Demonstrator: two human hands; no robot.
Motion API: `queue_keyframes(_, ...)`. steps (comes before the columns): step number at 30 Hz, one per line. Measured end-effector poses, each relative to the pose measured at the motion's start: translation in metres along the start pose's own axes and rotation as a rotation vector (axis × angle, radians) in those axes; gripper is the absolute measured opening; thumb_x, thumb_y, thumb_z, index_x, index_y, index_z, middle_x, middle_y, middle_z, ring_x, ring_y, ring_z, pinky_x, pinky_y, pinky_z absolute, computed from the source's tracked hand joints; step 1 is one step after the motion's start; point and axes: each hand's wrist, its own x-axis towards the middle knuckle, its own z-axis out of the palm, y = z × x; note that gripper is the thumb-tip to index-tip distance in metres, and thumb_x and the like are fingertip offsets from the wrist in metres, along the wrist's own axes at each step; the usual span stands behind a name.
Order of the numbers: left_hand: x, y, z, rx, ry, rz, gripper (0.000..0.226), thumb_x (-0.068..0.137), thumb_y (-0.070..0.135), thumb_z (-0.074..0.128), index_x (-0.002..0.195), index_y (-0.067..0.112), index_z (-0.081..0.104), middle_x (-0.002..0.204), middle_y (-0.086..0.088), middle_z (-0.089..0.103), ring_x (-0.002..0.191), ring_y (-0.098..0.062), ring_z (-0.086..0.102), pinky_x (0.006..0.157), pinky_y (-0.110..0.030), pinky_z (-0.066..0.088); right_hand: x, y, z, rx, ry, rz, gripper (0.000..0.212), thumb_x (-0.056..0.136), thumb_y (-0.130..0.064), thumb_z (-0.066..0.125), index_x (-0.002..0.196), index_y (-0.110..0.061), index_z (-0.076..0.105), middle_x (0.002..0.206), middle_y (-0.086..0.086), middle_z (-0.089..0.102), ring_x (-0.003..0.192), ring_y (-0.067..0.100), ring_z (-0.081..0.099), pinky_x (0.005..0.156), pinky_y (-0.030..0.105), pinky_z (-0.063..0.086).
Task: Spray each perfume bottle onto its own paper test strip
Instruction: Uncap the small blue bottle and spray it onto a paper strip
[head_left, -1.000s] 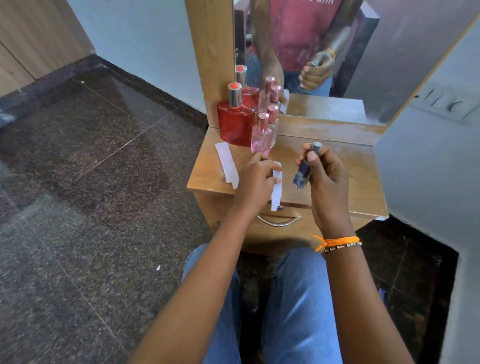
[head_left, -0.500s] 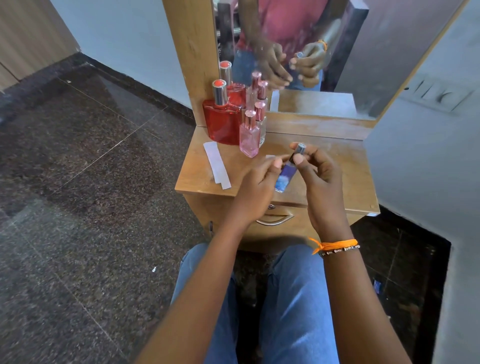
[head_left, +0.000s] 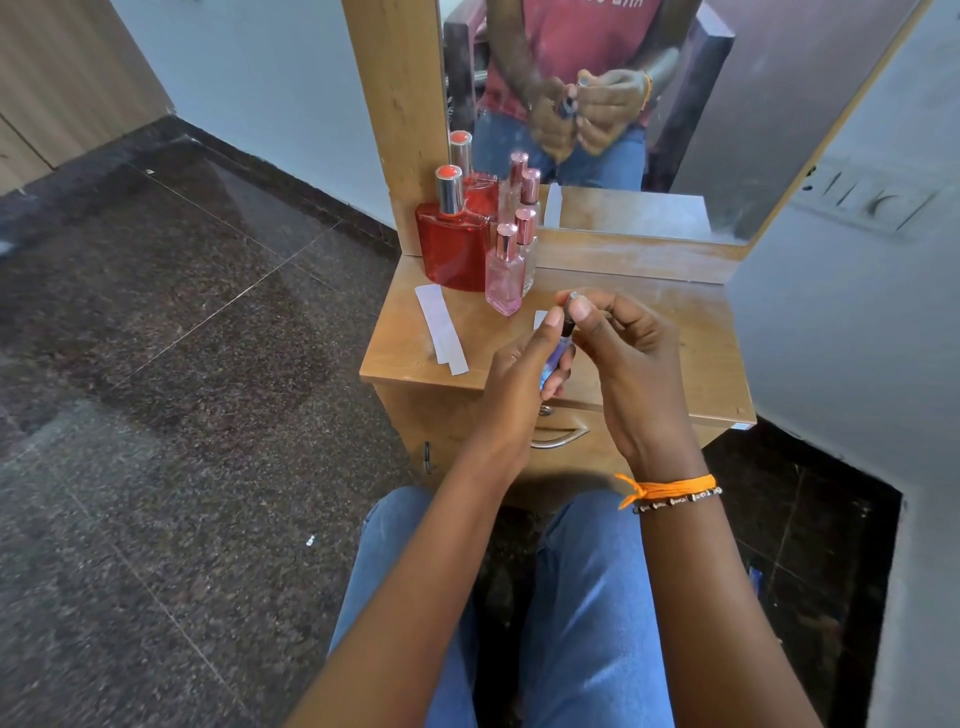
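Note:
A slim blue-purple perfume bottle (head_left: 555, 358) is held over the wooden dresser top (head_left: 675, 353). My left hand (head_left: 519, 379) grips its body. My right hand (head_left: 623, 358) pinches its silver cap (head_left: 573, 301) at the top. A white test strip (head_left: 540, 318) lies on the dresser, mostly hidden behind my left fingers. Two more white strips (head_left: 441, 330) lie at the dresser's left edge. A large red bottle (head_left: 453, 244) and a small pink bottle (head_left: 504, 275) stand at the back left, with another small bottle (head_left: 526, 244) behind the pink one.
A mirror (head_left: 623, 119) rises behind the bottles and reflects them and my hands. A drawer handle (head_left: 558, 439) sits below the dresser top. A grey wall with a switch plate (head_left: 862, 200) is on the right. Dark stone floor (head_left: 182, 364) lies to the left.
My left hand laid the strip on the dresser and moved right onto the blue bottle's body. My right hand's fingers shifted up to the cap. The bottle now stands more upright.

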Motion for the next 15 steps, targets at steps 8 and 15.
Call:
queue_keyframes(8,0.003,0.0,0.003,-0.287,-0.069,-0.003,0.026,0.087,0.036,0.049,0.067,0.028,0.064,0.047,0.013,0.046,0.042,-0.001,0.037,0.044,-0.013,0.033,0.0,-0.002,0.009,0.18,-0.02,0.11,0.018,0.079,-0.023,0.059,0.086,-0.008,0.066,0.07,-0.006,0.067,0.051,0.007,0.058,0.044,0.018,0.048)
queue_keyframes(15,0.005,0.002,-0.002,-0.224,0.011,-0.003,0.03,0.093,0.033,0.05,0.067,0.026,0.065,0.058,0.008,0.051,0.052,-0.004,0.039,0.053,-0.02,0.032,-0.002,0.0,0.018,0.055,0.081,0.048,0.011,0.09,-0.012,0.058,0.085,-0.007,0.066,0.069,0.0,0.063,0.053,0.016,0.055,0.042,0.024,0.044)
